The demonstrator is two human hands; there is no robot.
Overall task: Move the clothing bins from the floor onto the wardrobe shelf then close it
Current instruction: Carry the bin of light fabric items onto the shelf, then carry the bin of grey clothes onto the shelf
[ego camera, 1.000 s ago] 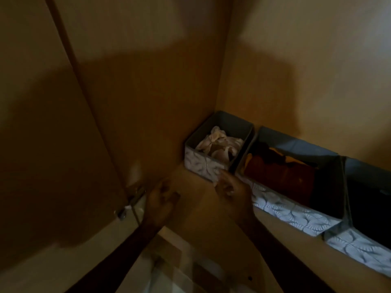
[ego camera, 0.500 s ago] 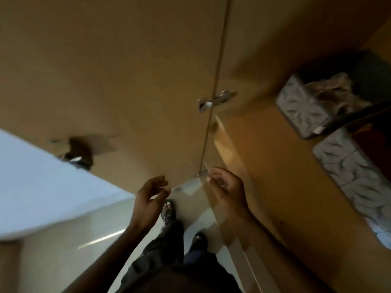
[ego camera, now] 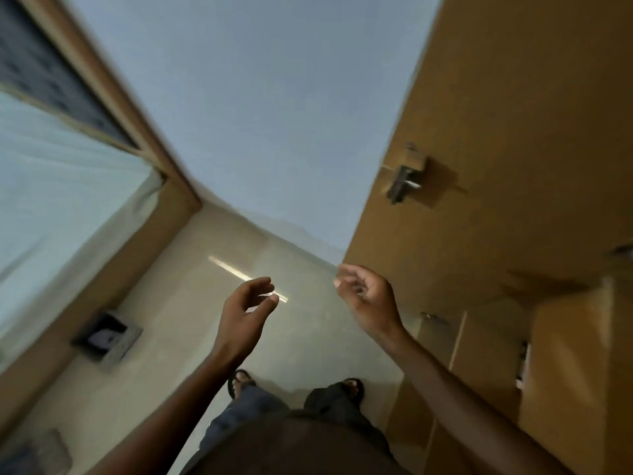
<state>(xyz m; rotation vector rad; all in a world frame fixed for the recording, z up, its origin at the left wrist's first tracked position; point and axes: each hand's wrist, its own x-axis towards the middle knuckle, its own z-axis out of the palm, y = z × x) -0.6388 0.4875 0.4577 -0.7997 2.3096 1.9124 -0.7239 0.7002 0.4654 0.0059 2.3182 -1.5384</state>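
Both hands are up in front of the person, over the floor [ego camera: 191, 337], and neither has hold of anything. The left hand [ego camera: 245, 311] is loosely curled, thumb and fingers near each other but apart. The right hand [ego camera: 368, 298] is also half curled, fingers bent inward, just beside the edge of the open wardrobe door [ego camera: 496, 149]. A metal hinge [ego camera: 404, 180] sits on the door's inner face. The wardrobe [ego camera: 568, 354] stands open at the right edge of the floor; its shelf is out of sight. One bin [ego camera: 106, 337] sits on the floor by the bed's [ego camera: 51, 186] wooden side, well apart from both hands. Sandalled feet [ego camera: 239, 382] stand below.
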